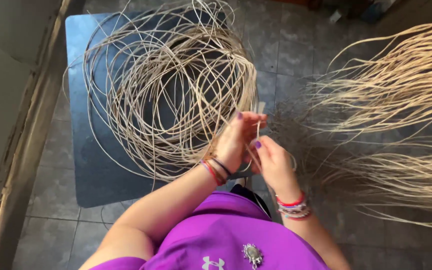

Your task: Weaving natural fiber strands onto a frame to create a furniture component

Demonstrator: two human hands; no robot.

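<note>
Right at the middle of my view, my left hand (235, 142) and right hand (272, 162) are pressed close together, both pinching one thin pale reed strand (259, 124); big loose coil of reeds (168, 90) sits on a dark board (93, 175) at 11 o'clock; hanging reed fringe (401, 100) at 3 o'clock, over grey floor tiles (291, 55).

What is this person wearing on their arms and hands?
Both arms are bare below short purple sleeves. The left hand has purple-painted nails and dark and red bracelets at the wrist. The right hand also has purple nails, with a stack of red and beaded bracelets.
</note>
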